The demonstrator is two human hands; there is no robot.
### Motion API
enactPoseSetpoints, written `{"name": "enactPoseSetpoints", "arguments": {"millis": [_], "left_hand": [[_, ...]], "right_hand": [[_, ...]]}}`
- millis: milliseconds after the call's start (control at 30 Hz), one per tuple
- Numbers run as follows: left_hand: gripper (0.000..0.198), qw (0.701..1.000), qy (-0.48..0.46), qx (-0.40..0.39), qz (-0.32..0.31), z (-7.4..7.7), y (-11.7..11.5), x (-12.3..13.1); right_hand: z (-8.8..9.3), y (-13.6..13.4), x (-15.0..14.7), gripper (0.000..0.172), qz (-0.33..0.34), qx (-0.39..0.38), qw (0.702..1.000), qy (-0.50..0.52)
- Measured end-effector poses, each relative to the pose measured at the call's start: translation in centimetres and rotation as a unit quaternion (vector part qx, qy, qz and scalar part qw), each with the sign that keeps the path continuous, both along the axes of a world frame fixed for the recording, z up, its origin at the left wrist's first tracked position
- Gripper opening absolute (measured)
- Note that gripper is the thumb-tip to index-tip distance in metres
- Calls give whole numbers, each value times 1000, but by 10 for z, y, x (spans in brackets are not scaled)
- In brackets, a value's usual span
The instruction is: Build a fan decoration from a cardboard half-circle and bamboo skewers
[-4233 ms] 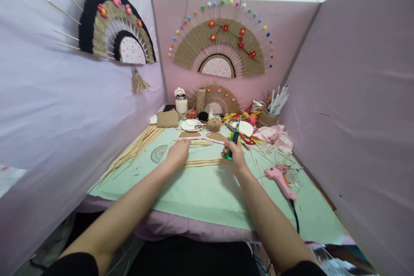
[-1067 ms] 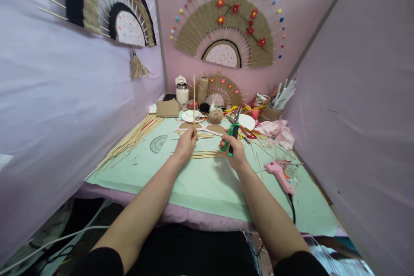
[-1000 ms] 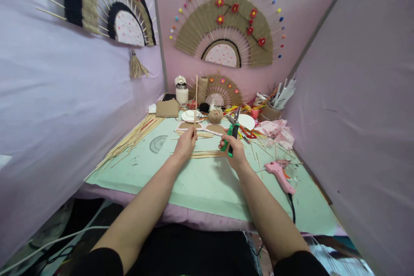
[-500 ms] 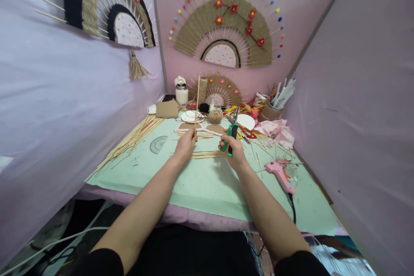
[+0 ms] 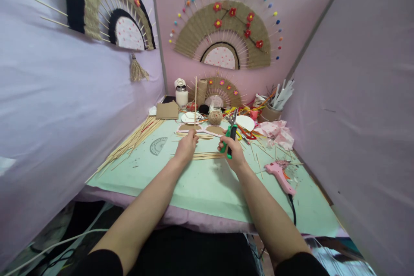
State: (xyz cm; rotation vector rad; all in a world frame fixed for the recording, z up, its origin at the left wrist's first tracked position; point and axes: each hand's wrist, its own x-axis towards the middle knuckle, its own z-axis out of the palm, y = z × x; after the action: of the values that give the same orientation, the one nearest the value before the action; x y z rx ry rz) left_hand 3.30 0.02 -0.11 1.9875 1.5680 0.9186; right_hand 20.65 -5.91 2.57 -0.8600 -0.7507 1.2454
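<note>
Stick [image 5: 196, 101] stands upright above the left hand [image 5: 186, 146] pinching it; right hand [image 5: 235, 152] grips pliers [image 5: 231, 140].

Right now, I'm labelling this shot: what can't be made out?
Head view, all:
- Lower end of the stick: hidden by the left hand.
- Part of the pliers: covered by the right hand.
- Protractor markings: too small.
- Top of the left-wall fan: cut off by upper edge.
</note>
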Motion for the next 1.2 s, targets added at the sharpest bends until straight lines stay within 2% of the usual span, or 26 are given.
{"name": "enactPoseSetpoints", "arguments": {"millis": [533,867,1200], "left_hand": [[15,997,-67,-44,-3,-1,1,2],[10,994,-101,-46,-9,-3,0,2],[7,996,-81,-42,-3,1,-2,4]], "right_hand": [[5,-3,-2,48,-4,-8,1000,-3],[4,-2,-2,47,-1,-8,1000,-5],[4,-3,-3,51,14,-10,1000,-2]]}}
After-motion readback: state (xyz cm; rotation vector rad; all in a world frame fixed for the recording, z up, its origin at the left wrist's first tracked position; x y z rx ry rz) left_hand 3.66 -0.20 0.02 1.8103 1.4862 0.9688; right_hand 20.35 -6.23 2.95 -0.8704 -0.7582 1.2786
